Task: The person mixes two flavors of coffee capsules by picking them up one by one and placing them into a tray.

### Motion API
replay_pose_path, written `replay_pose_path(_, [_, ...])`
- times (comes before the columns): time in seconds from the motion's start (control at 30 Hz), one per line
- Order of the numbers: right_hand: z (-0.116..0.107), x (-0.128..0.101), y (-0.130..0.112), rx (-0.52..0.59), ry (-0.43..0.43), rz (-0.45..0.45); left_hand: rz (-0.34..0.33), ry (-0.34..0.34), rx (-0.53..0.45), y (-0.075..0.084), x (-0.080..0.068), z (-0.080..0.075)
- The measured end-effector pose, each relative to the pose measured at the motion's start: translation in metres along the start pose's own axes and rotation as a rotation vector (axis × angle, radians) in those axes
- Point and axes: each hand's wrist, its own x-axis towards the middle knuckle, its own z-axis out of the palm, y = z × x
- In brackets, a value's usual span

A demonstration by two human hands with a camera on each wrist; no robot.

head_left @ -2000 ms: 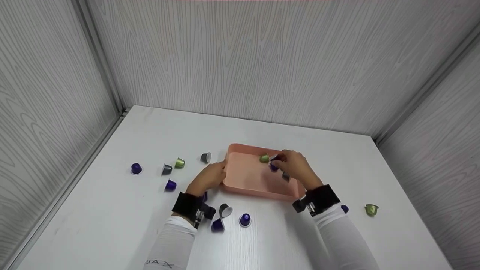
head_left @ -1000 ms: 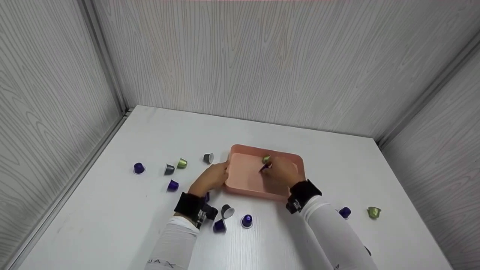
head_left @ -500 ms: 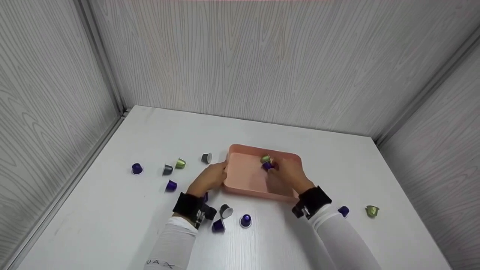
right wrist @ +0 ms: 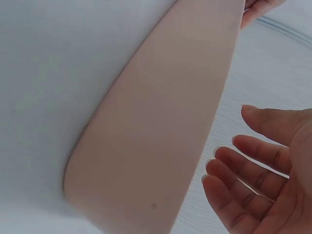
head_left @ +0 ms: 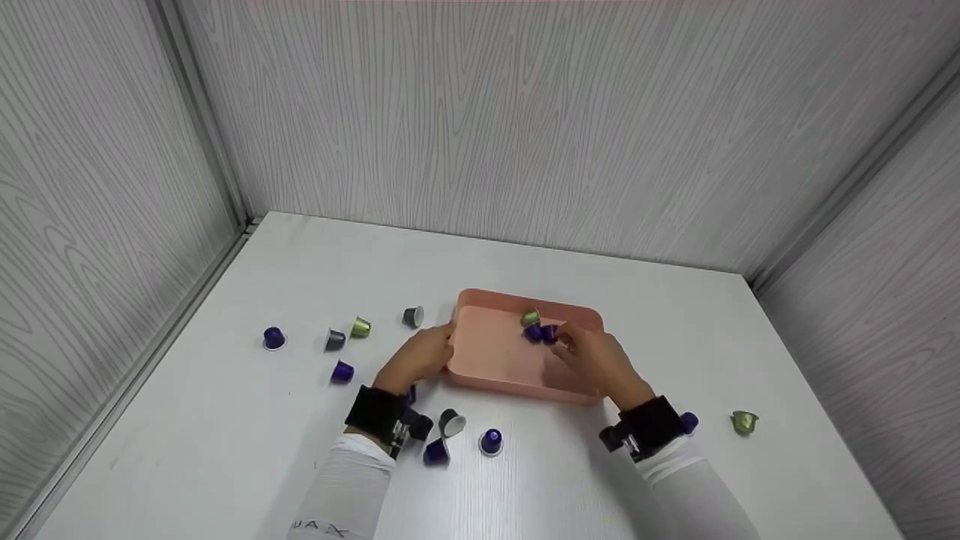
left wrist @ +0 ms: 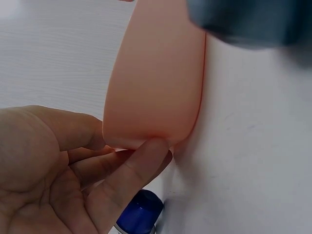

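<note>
The left hand [head_left: 420, 358] grips the near-left corner of the pink tray [head_left: 495, 356] on the white counter [head_left: 315, 262] — the right hand [head_left: 596, 360] hovers empty, fingers relaxed, over the tray beside two purple capsules [head_left: 541, 334] and a green capsule [head_left: 530, 318].

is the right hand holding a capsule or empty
Empty: the right hand shows open, relaxed fingers holding nothing, beside the pink tray.

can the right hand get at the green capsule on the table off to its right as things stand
Probably yes: the right hand is open and holds nothing, and bare table lies between it and the green capsule.
</note>
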Motion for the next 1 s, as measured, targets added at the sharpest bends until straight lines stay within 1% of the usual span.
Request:
replay_pose_path(0.2, [-0.003,-0.012,0.005,-0.039,0.063,-0.023,-0.004,-0.004,0.0,0.001,-0.001,-0.001])
replay_pose_path(0.27, [-0.004,-0.016,0.007,-0.047,0.071,-0.017,-0.009,-0.001,-0.002,0.001,-0.001,-0.001])
replay_pose_path(0.47, [-0.004,-0.029,0.015,-0.022,0.068,0.02,-0.011,0.002,-0.002,0.0,-0.001,0.0])
replay_pose_path(0.73, [-0.008,-0.045,0.028,0.018,0.066,-0.05,-0.01,0.0,-0.01,-0.001,-0.001,0.0])
replay_pose_path(0.9, [-0.012,-0.054,0.035,0.023,0.063,-0.052,-0.003,0.001,-0.004,0.0,0.0,0.0])
replay_pose_path(1.0, [-0.015,-0.058,0.039,0.023,0.057,-0.038,0.001,0.006,0.01,0.0,-0.001,0.0])
